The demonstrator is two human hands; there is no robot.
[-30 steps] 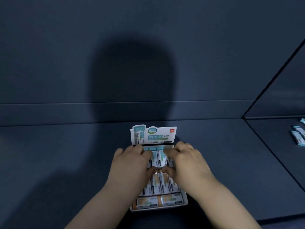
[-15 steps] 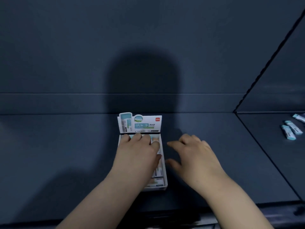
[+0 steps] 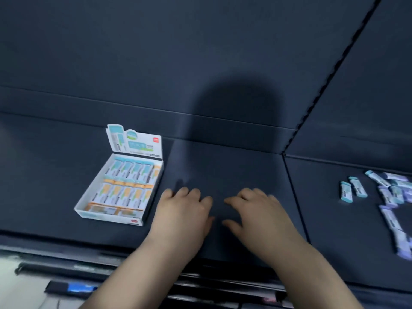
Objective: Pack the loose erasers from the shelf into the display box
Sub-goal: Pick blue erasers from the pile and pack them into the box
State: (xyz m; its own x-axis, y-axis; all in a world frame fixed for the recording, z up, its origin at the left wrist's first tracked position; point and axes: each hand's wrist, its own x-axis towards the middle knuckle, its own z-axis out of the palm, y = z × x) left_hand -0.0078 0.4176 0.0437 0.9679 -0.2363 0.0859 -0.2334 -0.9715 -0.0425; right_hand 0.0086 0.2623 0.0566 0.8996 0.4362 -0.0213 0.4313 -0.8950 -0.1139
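Presently, the white display box [image 3: 104, 216] is seen on the left part of the dark blue shelf [image 3: 223, 166], with its printed lid flap [image 3: 136, 141] stood upright at the far end. It is filled with packed erasers [image 3: 124, 192]: a far row in teal sleeves and a middle row in orange sleeves, both laid lengthwise, and a near row laid crosswise against the front wall. The left hand [image 3: 185, 208] is held palm down just beside the box's right side, with fingers loosely spread and nothing gripped. The right hand [image 3: 258, 210] is held likewise next to it, palm down, fingers relaxed and empty. Whether the fingertips are touching the shelf cannot be told, as both hands are blurred. The loose erasers [image 3: 389, 195] are scattered well to the right, on the neighbouring shelf panel beyond a seam. Two teal-capped ones lie nearest the hands, with purple-sleeved ones farther right. A rounded shadow [image 3: 234, 108] is cast on the back panel above the hands.
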